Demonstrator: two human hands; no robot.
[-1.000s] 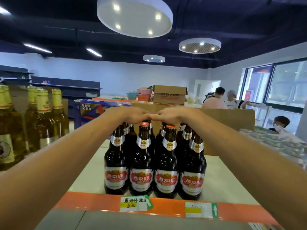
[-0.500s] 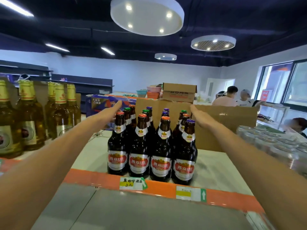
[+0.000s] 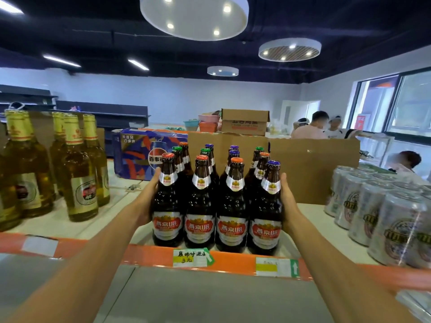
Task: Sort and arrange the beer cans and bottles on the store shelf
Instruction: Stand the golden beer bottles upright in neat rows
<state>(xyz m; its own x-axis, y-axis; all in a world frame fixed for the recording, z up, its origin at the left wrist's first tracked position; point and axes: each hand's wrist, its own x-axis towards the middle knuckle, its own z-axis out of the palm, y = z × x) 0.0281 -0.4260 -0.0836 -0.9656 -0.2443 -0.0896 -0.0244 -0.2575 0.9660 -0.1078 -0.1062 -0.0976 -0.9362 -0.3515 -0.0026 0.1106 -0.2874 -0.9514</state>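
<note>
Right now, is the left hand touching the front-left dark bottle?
Touching. The head view shows the left hand pressed against the side of the front-left dark bottle, no gap visible.

The left hand [image 3: 148,199] and right hand [image 3: 289,202] are held out ahead, upright. Palms face inward, fingers [image 3: 283,183] straight, pointing up.

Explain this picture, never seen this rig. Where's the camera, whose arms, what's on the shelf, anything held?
No robot: a person works bare-handed, with one camera on their head looking forward and down, so both forearms are the wearer's. On the shelf stands a block of dark beer bottles with red labels. The left hand and right hand press flat against its two sides; nothing is lifted. Golden bottles stand to the left, silver cans to the right, a cardboard box behind.
</note>
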